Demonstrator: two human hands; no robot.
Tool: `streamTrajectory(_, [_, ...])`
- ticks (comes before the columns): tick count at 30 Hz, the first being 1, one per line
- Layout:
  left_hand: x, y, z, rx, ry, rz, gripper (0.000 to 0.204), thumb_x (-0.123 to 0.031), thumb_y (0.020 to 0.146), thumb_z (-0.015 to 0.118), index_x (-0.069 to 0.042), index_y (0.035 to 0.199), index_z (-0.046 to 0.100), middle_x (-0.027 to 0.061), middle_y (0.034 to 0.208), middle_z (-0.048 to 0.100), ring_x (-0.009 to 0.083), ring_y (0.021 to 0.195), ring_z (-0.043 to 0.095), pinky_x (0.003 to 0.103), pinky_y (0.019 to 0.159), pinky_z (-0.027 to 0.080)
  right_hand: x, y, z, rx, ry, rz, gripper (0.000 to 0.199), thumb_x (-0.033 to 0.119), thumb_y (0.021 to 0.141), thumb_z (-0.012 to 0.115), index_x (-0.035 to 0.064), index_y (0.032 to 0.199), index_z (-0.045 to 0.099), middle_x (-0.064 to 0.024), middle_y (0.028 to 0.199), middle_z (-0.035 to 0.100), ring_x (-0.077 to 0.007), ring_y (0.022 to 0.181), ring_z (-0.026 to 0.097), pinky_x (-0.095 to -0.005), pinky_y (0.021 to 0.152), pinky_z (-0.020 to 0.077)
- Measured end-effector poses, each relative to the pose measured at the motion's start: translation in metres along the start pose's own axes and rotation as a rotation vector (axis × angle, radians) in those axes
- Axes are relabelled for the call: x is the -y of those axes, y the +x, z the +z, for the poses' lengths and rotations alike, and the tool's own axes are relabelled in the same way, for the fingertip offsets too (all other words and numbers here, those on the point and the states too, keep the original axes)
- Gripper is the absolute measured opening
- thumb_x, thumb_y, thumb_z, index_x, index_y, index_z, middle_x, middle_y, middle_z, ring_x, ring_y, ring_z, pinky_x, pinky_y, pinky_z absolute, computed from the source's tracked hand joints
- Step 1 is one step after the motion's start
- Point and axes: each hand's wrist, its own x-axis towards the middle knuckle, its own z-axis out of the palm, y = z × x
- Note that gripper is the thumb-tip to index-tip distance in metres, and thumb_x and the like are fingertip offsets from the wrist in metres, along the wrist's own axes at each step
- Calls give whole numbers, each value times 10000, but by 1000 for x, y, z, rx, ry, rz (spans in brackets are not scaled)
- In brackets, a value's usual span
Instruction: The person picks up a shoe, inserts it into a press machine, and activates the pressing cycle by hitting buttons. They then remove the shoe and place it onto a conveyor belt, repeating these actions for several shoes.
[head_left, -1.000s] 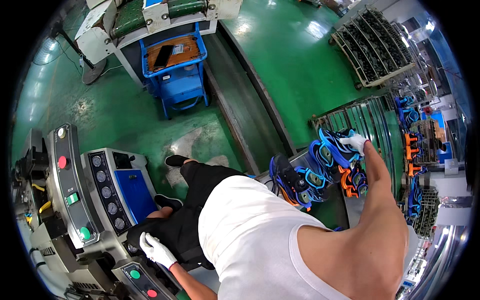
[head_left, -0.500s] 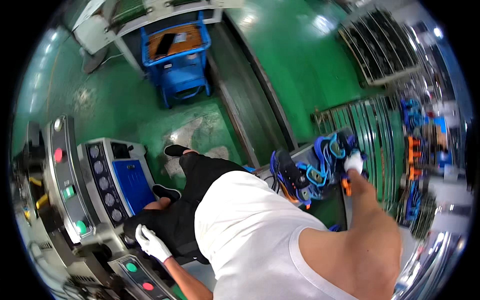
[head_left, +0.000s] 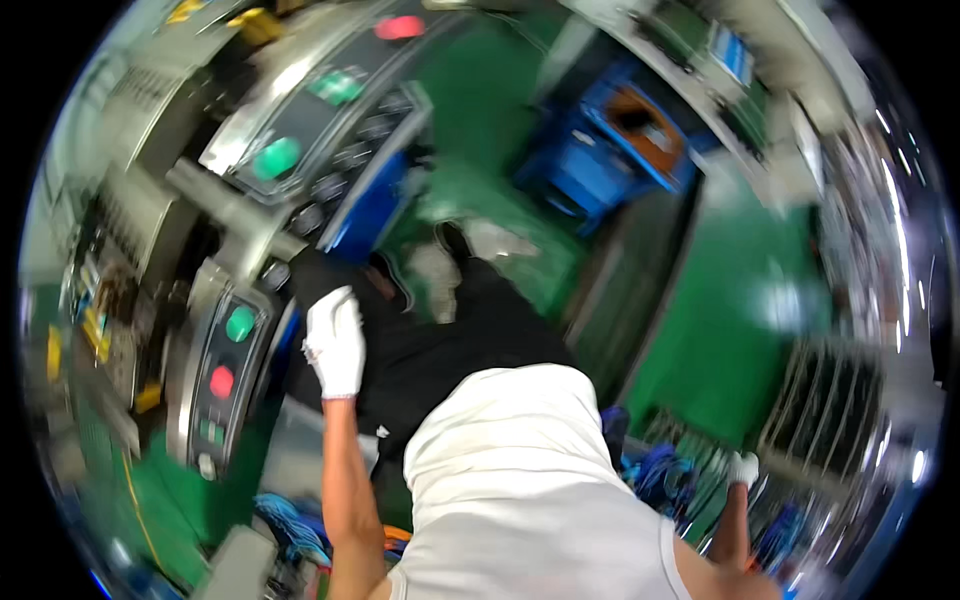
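Observation:
My left hand (head_left: 336, 342), in a white glove, is over my black-trousered thigh beside the control panel with round buttons (head_left: 230, 350). Its fingers look stretched out, though blurred, and nothing shows in them. Far off to my right, my right hand (head_left: 743, 468), also gloved in white, is at the end of my extended arm near a metal rack (head_left: 820, 410). Motion smears its fingers, so its grip is unclear. Blue strappy shoes (head_left: 660, 475) lie between my right side and that hand, blurred together.
A machine with green and red buttons (head_left: 335, 87) stands at the upper left. Ahead is a blue cart (head_left: 590, 150) with a brown top, beside a long dark floor channel (head_left: 640, 270). Blue cord-like items (head_left: 290, 525) lie at the lower left.
The whole view has swung round, moving the cart rightward in the picture and the button panels upward. My right hand now appears farther from my body, and the shoes are lower in the picture.

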Motion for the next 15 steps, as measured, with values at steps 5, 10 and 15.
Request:
streamTrajectory(5, [-4, 31, 31, -31, 89, 179, 208, -235, 975, 656, -84, 1073, 760, 150, 1082, 735, 355, 1033, 686, 453, 883, 557, 321, -16, 5, 157, 845, -326, 556, 162, 1028, 674, -70, 1484, 459, -242, 1419, 607, -284, 1182, 664, -392, 985, 576])
streamTrajectory(10, [-31, -26, 7, -183, -139, -22, 223, -197, 992, 668, -61, 1169, 674, 136, 1120, 678, 357, 1047, 676, 426, 889, 549, 606, -174, 30, 898, 603, -1279, 544, 118, 1048, 649, -29, 1521, 426, -206, 1448, 605, -263, 1293, 618, -374, 1105, 495])
streamTrajectory(15, [-4, -189, -70, -529, 135, -504, 221, -199, 973, 689, -69, 1151, 700, 127, 1114, 706, 341, 1041, 694, 434, 891, 563, 713, -236, 41, 1012, 223, -1636, 491, 93, 1045, 643, -40, 1484, 467, -183, 1439, 618, -242, 1291, 615, -361, 1105, 488])
